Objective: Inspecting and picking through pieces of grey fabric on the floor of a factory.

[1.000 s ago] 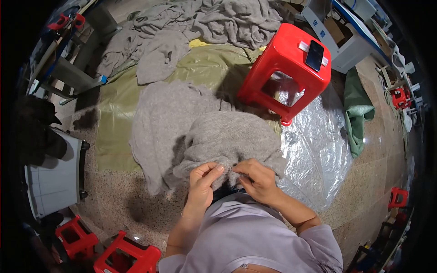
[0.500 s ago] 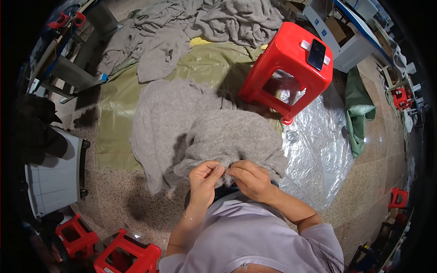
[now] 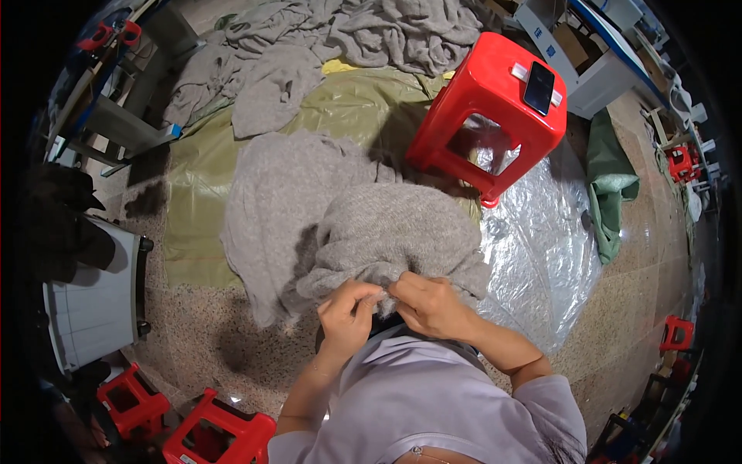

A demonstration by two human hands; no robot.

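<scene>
A grey-beige knitted fabric piece [image 3: 398, 228] lies over my lap and spreads forward onto the floor sheet. At its near edge my left hand [image 3: 348, 309] pinches a bit of the knit between thumb and forefinger. Close beside it, my right hand [image 3: 433, 307] grips the same edge with bent fingers. The fingertips of both hands almost meet, and a small tuft of knit shows between and below them. Whether a thread or a small tool is also held is too small to make out.
Ahead on the right stands a tall red plastic stool [image 3: 502, 93] with a phone [image 3: 539, 88] on top. Olive sheeting [image 3: 193, 224] and clear plastic [image 3: 541, 255] cover the floor. More grey knits [image 3: 406, 35] are heaped beyond. Low red stools [image 3: 220, 433] stand at lower left, near a white wheeled cabinet [image 3: 93, 309].
My left hand has turned a little, its fingers now more level at the knit's edge. My right hand has shifted slightly and its fingers are more curled. The knit stays in place.
</scene>
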